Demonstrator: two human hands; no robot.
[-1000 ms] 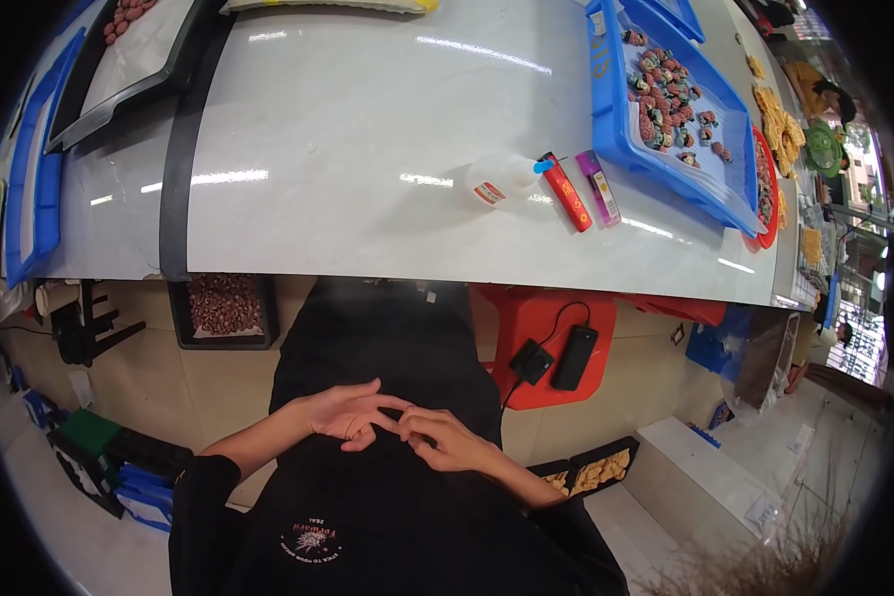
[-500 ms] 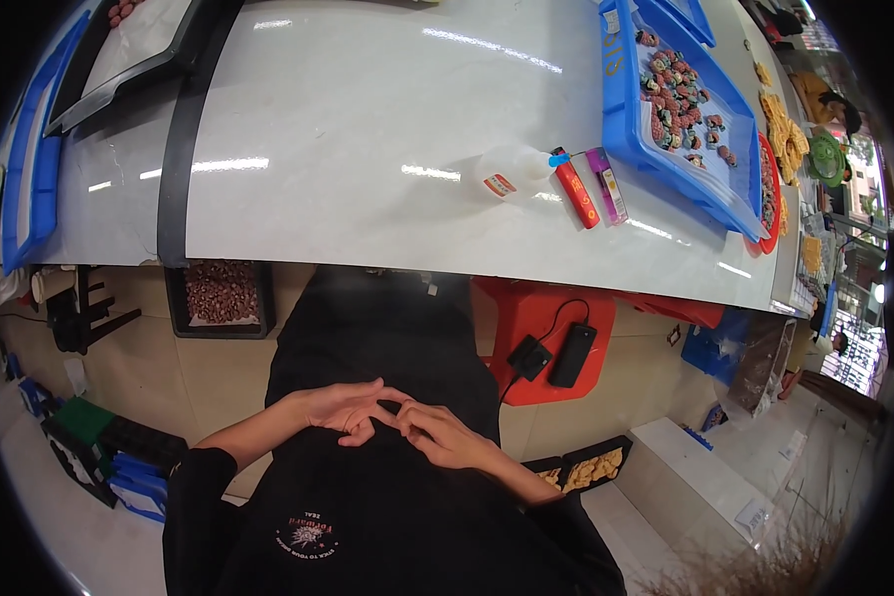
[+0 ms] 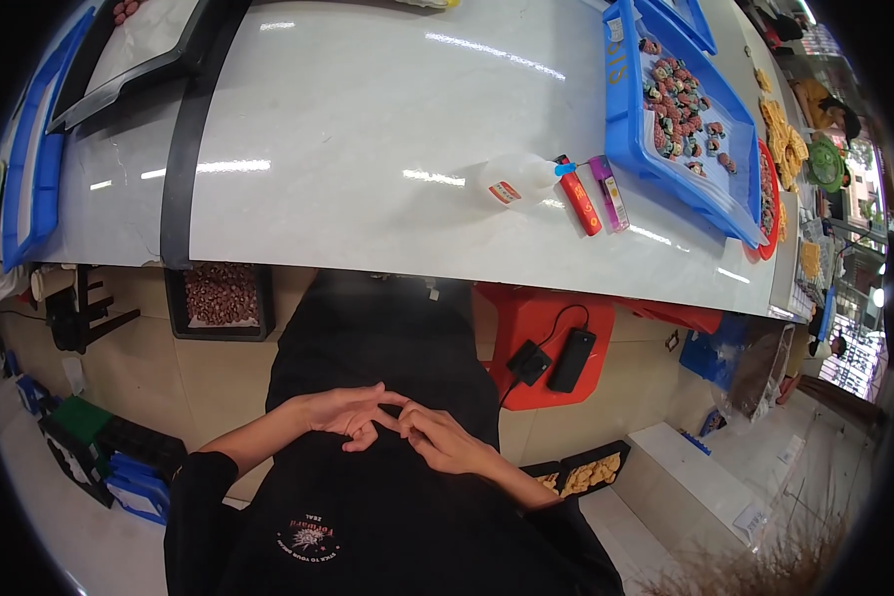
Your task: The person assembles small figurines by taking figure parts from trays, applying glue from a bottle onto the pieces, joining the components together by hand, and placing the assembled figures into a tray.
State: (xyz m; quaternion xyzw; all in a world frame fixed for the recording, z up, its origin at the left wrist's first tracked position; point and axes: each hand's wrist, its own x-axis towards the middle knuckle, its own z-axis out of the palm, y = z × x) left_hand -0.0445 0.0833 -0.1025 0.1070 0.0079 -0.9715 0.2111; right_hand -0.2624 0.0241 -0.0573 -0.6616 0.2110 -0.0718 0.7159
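Observation:
Both hands meet low in front of my dark top, well below the table's edge. My left hand (image 3: 346,411) has some fingers stretched to the right and others curled, with gaps between them, and nothing visible in it. The curled fingers of my right hand (image 3: 441,437) close around the tips of the left hand's fingers. No object shows between the hands. On the white table (image 3: 338,119) beyond them stand a translucent squeeze bottle (image 3: 510,185) with a blue tip, a red lighter-like stick (image 3: 579,197) and a purple one (image 3: 609,194).
A blue tray (image 3: 624,109) of small painted figures stands at the right, beside a red tray (image 3: 767,204). Dark trays (image 3: 194,35) lie at the far left. A red stool (image 3: 512,328) carries a black power bank (image 3: 572,361). Below the table sits a bin of brown pieces (image 3: 221,296).
The hands keep almost the same pose and contact. The view has shifted slightly, so the table things appear a little lower and to the right.

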